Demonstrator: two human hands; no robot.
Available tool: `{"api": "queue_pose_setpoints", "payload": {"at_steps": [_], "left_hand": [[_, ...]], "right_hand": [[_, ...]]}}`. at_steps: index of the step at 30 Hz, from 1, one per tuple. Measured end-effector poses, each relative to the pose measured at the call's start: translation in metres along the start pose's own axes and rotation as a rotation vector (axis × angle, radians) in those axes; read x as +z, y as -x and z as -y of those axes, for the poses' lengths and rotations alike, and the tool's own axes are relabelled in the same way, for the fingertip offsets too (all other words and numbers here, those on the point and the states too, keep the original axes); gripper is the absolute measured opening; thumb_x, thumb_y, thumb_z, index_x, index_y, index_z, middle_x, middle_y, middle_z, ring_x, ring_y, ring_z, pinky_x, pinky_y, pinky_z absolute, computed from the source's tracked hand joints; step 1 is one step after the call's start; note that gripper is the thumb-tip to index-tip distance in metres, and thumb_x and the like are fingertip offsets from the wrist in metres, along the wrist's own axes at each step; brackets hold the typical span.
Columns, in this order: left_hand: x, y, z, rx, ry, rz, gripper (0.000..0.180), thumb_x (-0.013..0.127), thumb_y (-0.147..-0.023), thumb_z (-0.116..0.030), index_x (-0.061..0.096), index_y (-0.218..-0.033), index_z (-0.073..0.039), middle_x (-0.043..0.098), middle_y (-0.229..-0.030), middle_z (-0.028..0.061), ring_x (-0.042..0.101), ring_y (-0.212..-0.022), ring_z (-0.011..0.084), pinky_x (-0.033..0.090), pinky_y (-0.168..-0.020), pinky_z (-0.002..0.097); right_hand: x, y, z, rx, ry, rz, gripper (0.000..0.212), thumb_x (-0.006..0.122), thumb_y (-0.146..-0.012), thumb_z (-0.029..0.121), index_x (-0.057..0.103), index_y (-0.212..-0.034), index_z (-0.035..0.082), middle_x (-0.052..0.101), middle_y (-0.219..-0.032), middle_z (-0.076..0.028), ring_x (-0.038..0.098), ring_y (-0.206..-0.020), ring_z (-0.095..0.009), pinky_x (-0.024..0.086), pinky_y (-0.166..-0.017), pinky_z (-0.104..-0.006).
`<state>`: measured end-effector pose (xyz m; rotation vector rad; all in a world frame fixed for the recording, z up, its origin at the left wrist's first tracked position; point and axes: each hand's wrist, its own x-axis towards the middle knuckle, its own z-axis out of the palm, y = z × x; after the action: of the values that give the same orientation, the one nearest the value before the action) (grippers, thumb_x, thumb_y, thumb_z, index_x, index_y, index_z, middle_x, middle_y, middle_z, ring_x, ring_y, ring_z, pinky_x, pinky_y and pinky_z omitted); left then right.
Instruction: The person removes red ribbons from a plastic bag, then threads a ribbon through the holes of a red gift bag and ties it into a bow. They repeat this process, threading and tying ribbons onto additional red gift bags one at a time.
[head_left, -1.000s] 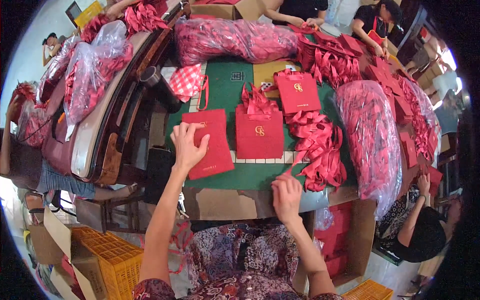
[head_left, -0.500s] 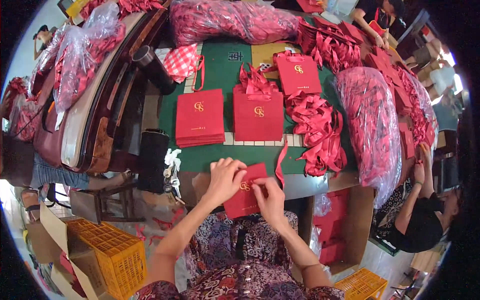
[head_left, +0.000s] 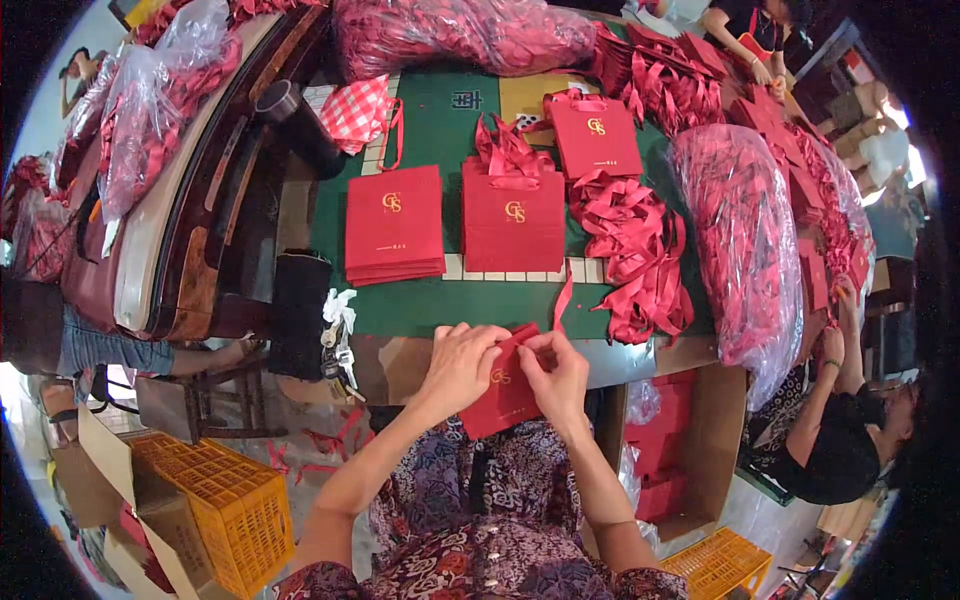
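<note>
Both hands, left hand (head_left: 462, 362) and right hand (head_left: 556, 372), pinch one red paper bag (head_left: 503, 392) over the lap; uneven pulling may tear its top edge or crease it.

Left forearm: bare, enters from the lower edge and rises up and to the right toward the wrist.
Left hand (head_left: 462, 362): palm down, fingers curled and closed in a pinch, fingertips pointing toward the right hand.
Right forearm: bare, enters from the lower edge and rises up and to the left.
Right hand (head_left: 556, 373): just beside the left hand, thumb and fingers pinched shut, knuckles uppermost.
Spacing: fingertips of both hands nearly meet, wrists apart.
</note>
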<state>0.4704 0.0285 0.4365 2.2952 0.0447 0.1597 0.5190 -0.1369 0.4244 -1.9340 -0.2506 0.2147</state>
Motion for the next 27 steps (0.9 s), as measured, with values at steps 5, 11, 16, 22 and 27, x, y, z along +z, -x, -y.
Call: {"api": "queue_pose_setpoints", "payload": {"at_steps": [5,11,16,22,27], "left_hand": [[0.003,0.001,0.002,-0.008,0.016,0.008,0.02,0.059,-0.089,-0.008,0.065,-0.108,-0.01,0.069,-0.097,0.0077,0.059,-0.089,0.0281,0.037,-0.084,0.0419],[0.01,-0.002,-0.01,0.051,-0.135,-0.06,0.016,0.06,-0.089,-0.01,0.067,-0.103,-0.009,0.069,-0.094,0.0063,0.058,-0.088,0.0263,0.037,-0.084,0.0394],[0.011,-0.007,0.003,0.018,0.012,-0.07,0.019,0.071,-0.085,-0.021,0.067,-0.1,-0.01,0.066,-0.08,0.004,0.06,-0.078,0.024,0.039,-0.083,0.0379],[0.012,-0.013,0.008,-0.033,0.045,-0.024,0.026,0.078,-0.079,-0.027,0.062,-0.089,-0.009,0.067,-0.079,0.0036,0.061,-0.077,0.0254,0.04,-0.081,0.0402],[0.01,-0.014,-0.004,0.264,-0.123,0.03,0.022,0.079,-0.077,-0.028,0.065,-0.085,-0.013,0.064,-0.073,-0.0005,0.056,-0.077,0.0202,0.037,-0.085,0.0382]], "right_hand": [[-0.003,-0.003,0.012,-0.088,0.158,0.008,0.009,0.07,-0.083,0.005,0.063,-0.087,0.002,0.067,-0.08,-0.013,0.067,-0.07,-0.025,0.053,-0.066,-0.0363],[-0.005,-0.009,0.017,-0.24,0.286,0.014,0.013,0.069,-0.082,0.003,0.06,-0.091,0.004,0.065,-0.083,-0.015,0.066,-0.074,-0.032,0.053,-0.067,-0.0411],[-0.018,-0.011,0.022,-0.299,0.27,0.156,0.017,0.072,-0.083,0.006,0.067,-0.1,0.006,0.066,-0.092,-0.012,0.068,-0.082,-0.03,0.054,-0.071,-0.0382],[-0.036,-0.039,0.014,-0.366,0.184,0.144,0.01,0.067,-0.087,0.007,0.071,-0.094,0.002,0.068,-0.09,-0.012,0.062,-0.094,-0.029,0.05,-0.083,-0.0369],[-0.05,-0.061,-0.003,-0.362,0.379,0.448,0.013,0.067,-0.086,0.014,0.071,-0.087,0.003,0.067,-0.088,-0.014,0.063,-0.092,-0.031,0.05,-0.082,-0.0382]]}}
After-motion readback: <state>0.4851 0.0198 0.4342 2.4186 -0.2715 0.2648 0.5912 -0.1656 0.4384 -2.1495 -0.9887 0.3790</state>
